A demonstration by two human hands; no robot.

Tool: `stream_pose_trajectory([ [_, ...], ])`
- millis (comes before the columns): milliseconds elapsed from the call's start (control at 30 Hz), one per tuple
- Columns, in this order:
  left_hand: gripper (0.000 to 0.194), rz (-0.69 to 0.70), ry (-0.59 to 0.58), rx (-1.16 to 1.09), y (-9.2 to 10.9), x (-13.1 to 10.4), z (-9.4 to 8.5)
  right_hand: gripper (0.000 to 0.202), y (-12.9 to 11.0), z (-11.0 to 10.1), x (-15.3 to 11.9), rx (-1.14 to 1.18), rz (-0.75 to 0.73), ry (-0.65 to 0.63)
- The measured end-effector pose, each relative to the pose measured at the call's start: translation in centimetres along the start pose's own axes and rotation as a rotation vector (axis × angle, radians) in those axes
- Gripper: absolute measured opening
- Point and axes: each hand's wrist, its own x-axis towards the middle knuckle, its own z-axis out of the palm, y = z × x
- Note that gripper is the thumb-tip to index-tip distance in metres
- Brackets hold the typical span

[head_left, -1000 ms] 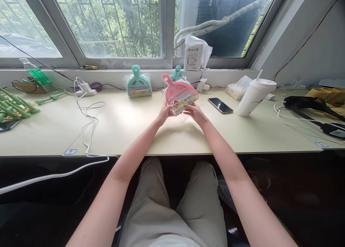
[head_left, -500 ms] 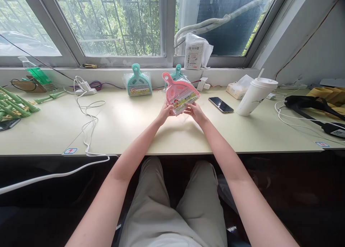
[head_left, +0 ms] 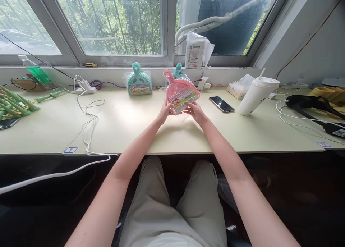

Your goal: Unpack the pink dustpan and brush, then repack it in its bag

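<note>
- A seated person holds a pink dustpan set [head_left: 180,94] above the middle of a pale desk [head_left: 129,124], lifted clear of the surface, handle tilted up and to the left toward the window.
- The left hand [head_left: 166,112] pinches the pack's lower left edge; the right hand [head_left: 196,111] grips its lower right edge, fingers closed on the wrapper, apparently to keep the label side facing the viewer.
- The set is pink, with white bristles showing, sealed in clear plastic with a colourful label across its lower part.
- Two teal sets [head_left: 138,82] lean against the sill behind; a phone [head_left: 221,104] and cup [head_left: 257,96] sit to the right.
</note>
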Motion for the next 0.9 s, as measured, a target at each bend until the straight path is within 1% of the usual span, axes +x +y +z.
stream_pose_trajectory([
  [233, 0.060, -0.008, 0.011, 0.043, -0.4, 0.3, -0.4, 0.012, 0.1, -0.1, 0.2, -0.034, 0.016, -0.004],
  [400, 0.061, 0.037, 0.016, 0.063, -0.1, 0.3, -0.4, 0.022, -0.7, -0.9, 0.0, -0.128, 0.098, -0.039],
  [467, 0.061, 0.032, 0.039, 0.052, 0.1, 0.4, -0.7, 0.025, -0.8, -1.3, 0.1, -0.172, 0.115, -0.015],
  [533, 0.060, 0.010, 0.106, 0.020, 0.2, 0.7, -1.2, 0.029, -0.7, -1.8, 0.3, -0.245, 0.095, 0.065],
  [600, 0.056, -0.004, 0.201, -0.015, 0.3, 1.2, -1.8, 0.032, -0.3, -2.2, 0.6, -0.389, 0.022, 0.216],
  [667, 0.051, -0.006, 0.297, -0.033, 0.2, 1.5, -2.5, 0.023, 0.2, -2.3, 0.8, -0.615, -0.153, 0.360],
  [700, 0.047, -0.010, 0.339, -0.035, 0.1, 1.7, -2.7, 0.019, 0.4, -2.3, 0.8, -0.743, -0.265, 0.396],
  [733, 0.044, -0.016, 0.377, -0.034, 0.1, 1.8, -2.9, 0.022, 0.5, -2.2, 0.7, -0.865, -0.375, 0.402],
  [767, 0.041, -0.023, 0.406, -0.034, 0.0, 1.9, -3.1, 0.032, 0.6, -2.1, 0.6, -0.968, -0.469, 0.382],
  [800, 0.039, -0.029, 0.425, -0.035, -0.1, 1.9, -3.2, 0.041, 0.7, -2.0, 0.5, -1.047, -0.532, 0.349],
  [833, 0.037, -0.035, 0.433, -0.040, -0.1, 2.0, -3.3, 0.046, 0.8, -1.9, 0.4, -1.101, -0.562, 0.317],
  [900, 0.038, -0.045, 0.429, -0.053, -0.3, 2.0, -3.4, 0.045, 0.8, -1.9, 0.4, -1.146, -0.574, 0.268],
])
